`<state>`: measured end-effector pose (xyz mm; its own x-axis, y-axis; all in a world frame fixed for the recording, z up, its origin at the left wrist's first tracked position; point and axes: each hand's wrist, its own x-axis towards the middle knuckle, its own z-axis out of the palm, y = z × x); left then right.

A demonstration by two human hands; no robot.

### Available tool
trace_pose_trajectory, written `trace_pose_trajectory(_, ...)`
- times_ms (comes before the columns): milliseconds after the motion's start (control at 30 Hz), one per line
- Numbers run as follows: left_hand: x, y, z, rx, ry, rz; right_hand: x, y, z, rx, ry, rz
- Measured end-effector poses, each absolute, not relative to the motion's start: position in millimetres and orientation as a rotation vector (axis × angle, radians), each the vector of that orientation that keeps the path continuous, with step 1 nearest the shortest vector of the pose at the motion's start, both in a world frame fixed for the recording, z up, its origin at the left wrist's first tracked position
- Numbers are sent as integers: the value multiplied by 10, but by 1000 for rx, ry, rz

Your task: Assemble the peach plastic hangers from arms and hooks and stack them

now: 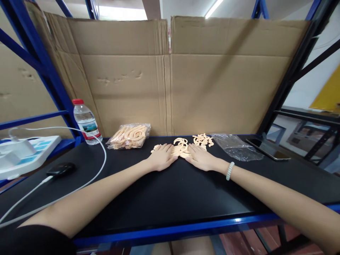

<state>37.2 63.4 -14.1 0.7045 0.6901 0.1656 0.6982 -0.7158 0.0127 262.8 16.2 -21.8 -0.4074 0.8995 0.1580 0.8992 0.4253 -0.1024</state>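
Both hands lie flat, palms down, over a pile of pale peach curved pieces [181, 144] in the middle of the black tabletop. My left hand [161, 157] covers the pile's left part, fingers stretched forward. My right hand [201, 157] rests on its right part, fingers also extended, with a pale coiled band [230, 171] around the wrist. What lies under the palms is hidden. Just beyond my right fingers is a heap of smaller pale curly pieces [203, 139]. A clear plastic bag [130, 136] full of similar pale pieces sits to the left, apart from my hands.
A flattened clear bag [236, 146] and a dark phone-like slab [268, 148] lie on the right. At left stand a red-capped water bottle [87, 124], a white power strip [39, 152] and a black device [61, 169] with a white cable. Cardboard [225, 88] walls the back.
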Motion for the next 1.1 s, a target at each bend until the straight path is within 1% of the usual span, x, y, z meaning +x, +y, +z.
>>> trace_pose_trajectory(167, 453, 703, -156, -2837, -1184, -273, 2807, 432, -27, -1623, -2396, -43)
trace_pose_trajectory(333, 462, 697, -139, -2838, -1189, -254, 3024, 890, 128, -1863, -2172, -67)
trace_pose_trajectory(433, 457, 682, -125, -2839, -1193, -229, 3071, 1099, 71, -1987, -2115, -3)
trace_pose_trajectory(567, 413, 652, -113, -2834, -1185, -199, 3098, 1233, -61, -2024, -2106, 43)
trace_pose_trajectory(900, 179, 684, -141, -2811, -1228, -167, 3490, 1257, -285, -1904, -2145, 30)
trace_pose_trajectory(1100, 234, 819, -168, -2764, -1251, -188, 3645, 1237, -364, -1802, -2175, 10)
